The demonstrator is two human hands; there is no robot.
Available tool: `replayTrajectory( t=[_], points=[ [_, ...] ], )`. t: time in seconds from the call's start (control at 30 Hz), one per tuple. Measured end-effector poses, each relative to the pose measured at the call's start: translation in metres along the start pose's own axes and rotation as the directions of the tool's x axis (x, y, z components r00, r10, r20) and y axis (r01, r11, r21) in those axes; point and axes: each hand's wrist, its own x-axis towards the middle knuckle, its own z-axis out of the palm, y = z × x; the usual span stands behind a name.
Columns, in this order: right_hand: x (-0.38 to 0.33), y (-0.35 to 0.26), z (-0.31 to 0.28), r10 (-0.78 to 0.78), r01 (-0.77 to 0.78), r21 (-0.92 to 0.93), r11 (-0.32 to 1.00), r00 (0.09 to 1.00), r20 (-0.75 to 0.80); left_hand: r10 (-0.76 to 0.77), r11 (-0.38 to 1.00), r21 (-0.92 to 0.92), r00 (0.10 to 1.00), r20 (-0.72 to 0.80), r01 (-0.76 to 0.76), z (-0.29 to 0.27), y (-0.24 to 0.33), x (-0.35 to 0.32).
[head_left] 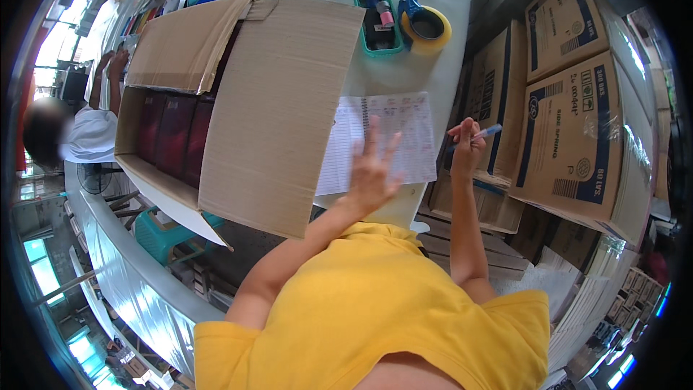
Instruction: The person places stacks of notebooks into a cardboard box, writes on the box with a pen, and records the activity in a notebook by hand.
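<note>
An open spiral notebook [415,144] with handwriting on its pages lies on the table in front of me. Over its lower part is my left hand [372,177], slightly blurred, its fingers spread and nothing in them; whether it touches the paper I cannot tell. My right hand [466,148], raised beyond the table's right edge, grips a blue-and-clear pen [488,132]. Left of the notebook stands an open cardboard box [281,115] with several dark red packs [173,130] inside. One flap of it reaches over the notebook's left side.
Behind the notebook are a green plastic basket [359,1] with small bottles and a tape dispenser [442,37] with yellowish tape. Stacked cartons [570,133] line the right side. A teal stool [155,235] stands at left, and a person in white [90,133] sits farther off.
</note>
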Motion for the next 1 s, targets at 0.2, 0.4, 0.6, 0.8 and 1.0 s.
replayTrajectory(
  t=[0.2, 0.4, 0.6, 0.8, 1.0],
  points=[
    [-0.012, -0.032, -0.003, -0.007, 0.036, 0.247, 0.968, 0.993, -0.117, 0.127, 0.982, 0.117, 0.98, 0.152, -0.145, 0.087, 0.004, 0.027],
    [-0.005, -0.029, -0.03, -0.033, 0.057, 0.143, 0.988, 0.986, -0.161, 0.208, 0.951, -0.232, 0.978, -0.011, -0.205, 0.057, -0.027, 0.028],
    [-0.02, -0.049, -0.031, 0.043, -0.018, -0.108, 0.994, 0.97, 0.238, -0.435, 0.395, -0.892, 0.9, 0.032, 0.222, -0.006, -0.046, -0.015],
    [-0.091, -0.057, -0.001, 0.424, 0.037, -0.678, 0.734, 0.755, 0.5, -0.606, 0.611, -0.625, 0.795, 0.026, 0.486, -0.042, -0.118, -0.084],
    [-0.122, -0.035, 0.021, 0.314, 0.13, -0.615, 0.778, 0.767, 0.559, -0.563, 0.769, -0.327, 0.824, 0.06, 0.549, -0.026, -0.122, -0.075]
  ],
)
